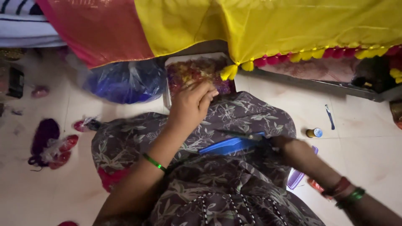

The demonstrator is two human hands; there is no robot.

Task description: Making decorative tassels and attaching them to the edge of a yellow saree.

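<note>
- left hand (pixel 190 104) curled, fingertips dipping into the white tray (pixel 168 62) of mixed-colour bits, set by the knee within easy reach;
- right hand (pixel 279 142) blurred; grip unclear, beside the blue comb (pixel 228 146) on the lap;
- yellow cloth (pixel 293 25) draped overhead, tassels (pixel 229 72) hanging over the tray.

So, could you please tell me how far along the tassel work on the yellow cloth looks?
Done: red and yellow tassels already line the yellow cloth edge rightward. In hand: the left hand reaches into the tray of threads; the right hand is hidden. Left: the hem left of the last tassel looks bare.
</note>
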